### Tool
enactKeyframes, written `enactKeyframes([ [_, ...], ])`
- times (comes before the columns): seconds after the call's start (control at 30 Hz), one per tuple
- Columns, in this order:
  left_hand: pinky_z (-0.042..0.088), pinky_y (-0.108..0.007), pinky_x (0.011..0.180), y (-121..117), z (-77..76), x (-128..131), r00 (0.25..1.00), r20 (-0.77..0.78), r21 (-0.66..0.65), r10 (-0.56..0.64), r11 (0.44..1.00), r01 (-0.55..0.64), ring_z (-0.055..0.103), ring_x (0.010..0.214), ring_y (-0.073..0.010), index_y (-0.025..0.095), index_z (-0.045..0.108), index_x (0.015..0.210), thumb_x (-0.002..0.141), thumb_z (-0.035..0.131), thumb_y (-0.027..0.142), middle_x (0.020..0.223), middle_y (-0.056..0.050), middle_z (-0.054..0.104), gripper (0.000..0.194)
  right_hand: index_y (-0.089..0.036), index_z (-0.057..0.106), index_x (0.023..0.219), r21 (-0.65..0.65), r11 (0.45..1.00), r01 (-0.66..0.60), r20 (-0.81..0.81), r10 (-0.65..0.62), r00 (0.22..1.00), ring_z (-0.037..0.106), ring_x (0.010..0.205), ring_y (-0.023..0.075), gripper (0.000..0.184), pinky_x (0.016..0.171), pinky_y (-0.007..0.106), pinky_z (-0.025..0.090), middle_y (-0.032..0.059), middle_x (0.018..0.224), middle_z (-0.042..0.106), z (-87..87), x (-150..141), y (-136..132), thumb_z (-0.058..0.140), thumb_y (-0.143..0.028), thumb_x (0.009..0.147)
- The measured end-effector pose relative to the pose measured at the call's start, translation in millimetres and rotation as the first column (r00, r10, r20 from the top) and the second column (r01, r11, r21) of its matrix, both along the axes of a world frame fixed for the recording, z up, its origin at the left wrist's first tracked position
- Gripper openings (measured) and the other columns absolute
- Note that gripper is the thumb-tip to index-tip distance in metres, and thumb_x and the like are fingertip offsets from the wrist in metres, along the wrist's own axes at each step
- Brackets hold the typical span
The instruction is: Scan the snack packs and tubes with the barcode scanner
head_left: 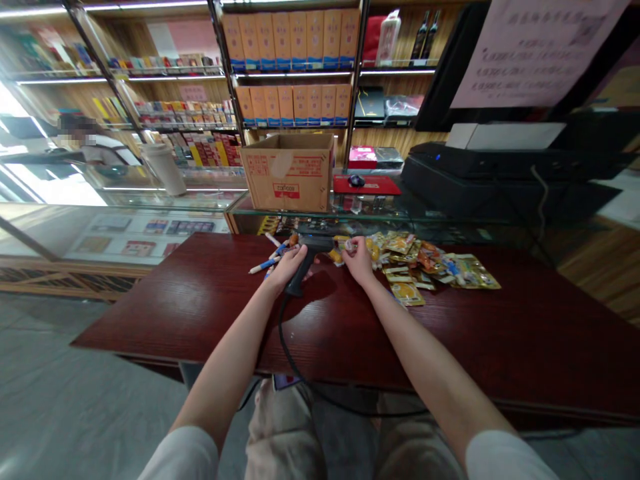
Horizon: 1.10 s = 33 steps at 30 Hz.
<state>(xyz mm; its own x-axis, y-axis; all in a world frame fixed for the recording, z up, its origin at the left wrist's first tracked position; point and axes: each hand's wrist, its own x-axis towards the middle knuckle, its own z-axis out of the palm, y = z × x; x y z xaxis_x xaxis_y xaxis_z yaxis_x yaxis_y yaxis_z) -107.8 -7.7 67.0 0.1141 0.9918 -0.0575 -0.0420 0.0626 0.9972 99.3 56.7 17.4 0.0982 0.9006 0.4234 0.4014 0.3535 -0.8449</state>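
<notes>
My left hand (287, 267) is wrapped round the grip of a black barcode scanner (300, 270). The scanner's head points right, and its cable hangs over the table's front edge. Close to that head, my right hand (360, 260) pinches a small wrapped packet (349, 247), too small to make out its kind. Just right of this hand lies a pile of shiny gold and yellow snack packets (400, 250), with a larger gold packet (473, 270) at its right end. Blue-and-white stick-shaped packets (265, 265) lie left of the scanner, partly hidden by it and my left hand.
The dark red wooden table (200, 320) stands before my lap. Behind it, an open cardboard box (287, 177) and a mouse (356, 181) on a red mat sit on a glass counter. A white tumbler (165, 170) stands left; black machines (500, 173) stand right. A person is at far left.
</notes>
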Motion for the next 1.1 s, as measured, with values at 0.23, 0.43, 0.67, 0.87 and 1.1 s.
enactKeyframes([
  [0.23, 0.045, -0.022, 0.043, -4.7, 0.0, 8.3, 1.0, -0.026, 0.039, -0.012, 0.999, 0.013, 0.058, 0.047, -0.0114, 0.012, 0.067, 0.097, 0.096, 0.05, 0.05, 0.082, -0.01, 0.073, 0.041, -0.026, 0.045, 0.095, 0.054, 0.994, -0.096, 0.02, 0.095, 0.995, 0.056, 0.078, 0.0187, 0.026, 0.075, 0.031, 0.047, 0.0022, 0.091, 0.059, 0.3, -2.9, 1.0, 0.055, -0.027, 0.071],
  [0.43, 0.04, -0.021, 0.043, -8.2, 2.5, 7.6, 0.997, -0.059, 0.058, -0.053, 0.997, 0.057, 0.052, 0.043, -0.0111, 0.013, 0.07, 0.09, 0.095, 0.045, 0.058, 0.053, -0.003, 0.058, 0.052, -0.025, 0.047, 0.097, 0.028, 0.995, -0.1, 0.053, 0.098, 0.994, 0.054, 0.072, 0.0177, 0.029, 0.071, 0.032, 0.046, 0.0025, 0.09, 0.06, -1.9, -8.2, 0.8, 0.057, -0.029, 0.071],
  [0.67, 0.038, -0.02, 0.04, -3.5, -1.2, 2.4, 0.999, -0.023, 0.103, -0.044, 0.994, 0.046, 0.051, 0.041, -0.0101, 0.011, 0.069, 0.094, 0.091, 0.042, 0.07, 0.052, -0.001, 0.057, 0.065, -0.023, 0.05, 0.097, 0.068, 0.989, -0.135, 0.105, 0.127, 0.986, 0.056, 0.073, 0.0175, 0.024, 0.071, 0.032, 0.047, 0.0027, 0.088, 0.062, -3.9, -10.7, 0.9, 0.056, -0.027, 0.074],
  [0.87, 0.039, -0.02, 0.041, -0.6, -3.1, -2.5, 0.998, -0.027, 0.049, -0.065, 0.997, 0.067, 0.051, 0.042, -0.0106, 0.01, 0.069, 0.096, 0.09, 0.042, 0.071, 0.052, -0.002, 0.058, 0.067, -0.022, 0.052, 0.099, 0.123, 0.978, -0.168, 0.125, 0.153, 0.98, 0.058, 0.077, 0.0191, 0.026, 0.073, 0.033, 0.047, 0.0047, 0.091, 0.064, -5.6, -11.6, 0.1, 0.057, -0.029, 0.075],
  [1.1, 0.037, -0.02, 0.041, -1.9, -3.5, 0.1, 0.995, -0.045, 0.082, -0.084, 0.993, 0.087, 0.05, 0.041, -0.0102, 0.01, 0.068, 0.091, 0.092, 0.043, 0.068, 0.052, -0.001, 0.056, 0.063, -0.021, 0.053, 0.1, 0.092, 0.987, -0.133, 0.174, 0.116, 0.978, 0.058, 0.076, 0.0183, 0.024, 0.072, 0.032, 0.046, 0.0039, 0.089, 0.065, -5.6, -14.4, -0.4, 0.056, -0.024, 0.076],
])
